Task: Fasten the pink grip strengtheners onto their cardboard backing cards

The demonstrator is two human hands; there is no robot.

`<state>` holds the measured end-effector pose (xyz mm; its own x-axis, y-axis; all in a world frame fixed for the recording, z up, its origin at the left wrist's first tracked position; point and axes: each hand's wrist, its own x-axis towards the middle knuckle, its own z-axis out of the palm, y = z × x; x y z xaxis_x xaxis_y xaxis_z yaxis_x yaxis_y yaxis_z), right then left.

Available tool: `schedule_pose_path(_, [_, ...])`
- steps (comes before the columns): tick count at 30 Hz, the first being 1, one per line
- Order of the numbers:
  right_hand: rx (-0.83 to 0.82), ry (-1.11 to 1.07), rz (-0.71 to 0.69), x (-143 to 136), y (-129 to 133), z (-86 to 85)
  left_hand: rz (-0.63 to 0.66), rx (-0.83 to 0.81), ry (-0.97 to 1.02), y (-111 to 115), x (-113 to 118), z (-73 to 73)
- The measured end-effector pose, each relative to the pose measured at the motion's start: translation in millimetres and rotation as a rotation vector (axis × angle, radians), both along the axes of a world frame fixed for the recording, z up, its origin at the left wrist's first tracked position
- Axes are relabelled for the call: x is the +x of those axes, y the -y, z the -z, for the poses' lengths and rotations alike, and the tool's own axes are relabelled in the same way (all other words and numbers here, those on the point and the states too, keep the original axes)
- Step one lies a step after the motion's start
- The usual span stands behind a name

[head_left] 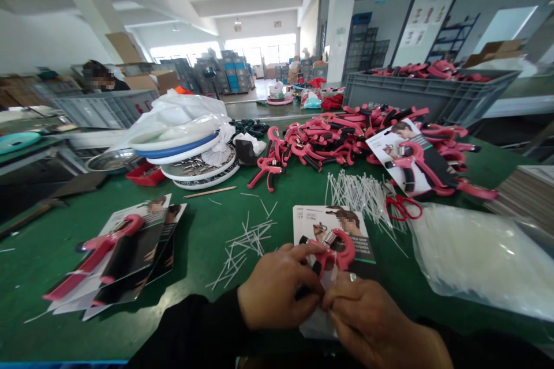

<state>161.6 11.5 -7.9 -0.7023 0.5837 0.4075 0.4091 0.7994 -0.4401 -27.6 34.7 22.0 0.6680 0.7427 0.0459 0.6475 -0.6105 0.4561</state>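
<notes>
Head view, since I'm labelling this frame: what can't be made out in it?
All in the head view:
Between the left hand and right hand: fingers hide whatever their tips may pinch.
Handle ends of the pink hand exerciser: covered by the hands.
Fine print on its card: too small.
Bottom of the grey crate: hidden by its wall.
Cardboard stack: cut off by the right edge.

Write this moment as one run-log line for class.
left hand: curled over pink-and-black grip; right hand: pinched beside left, contents hidden; under grip: printed card; beyond: pile of similar grips
</notes>
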Motion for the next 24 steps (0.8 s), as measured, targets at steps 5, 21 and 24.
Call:
schedule_pose_path(5, [0.052, 0.276, -0.015, 6, 6, -2.5, -0.051, 0.079, -0.04, 9, 11, 5.7])
schedule_pose_path(21, [0.03, 0.424, 0.041, 11, 12, -3.8, -0.15, 0.042, 0.061, 15, 16, 20.5])
schedule_pose_path(24, [0.015, 0.381, 0.018, 18, 10, -1.7, -0.124, 0.024, 0.127, 15, 12, 22.8])
